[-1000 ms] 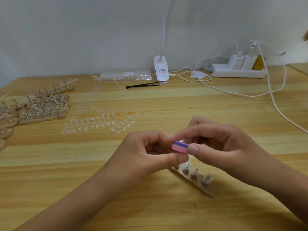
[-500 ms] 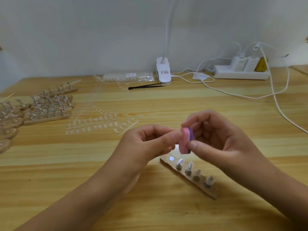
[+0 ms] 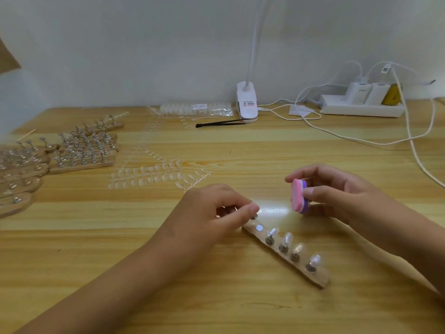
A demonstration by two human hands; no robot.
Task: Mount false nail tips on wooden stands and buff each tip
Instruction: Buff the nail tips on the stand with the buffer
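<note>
Tips (image 3: 287, 238) sit on four posts (image 3: 269, 241) of the wooden stand (image 3: 320, 279), one spot (image 3: 258, 228) is bare, our left hand (image 3: 216, 213) pinches something small at the stand's far end, and our right hand (image 3: 337, 196) pinches the buffer block (image 3: 297, 197) just past that end, so we think buffing is not finished.

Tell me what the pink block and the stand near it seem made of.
The pink block looks like matte foam, in pink and purple layers. The stand seems pale unvarnished wood with rough edges; its round studs shine like metal.
</note>
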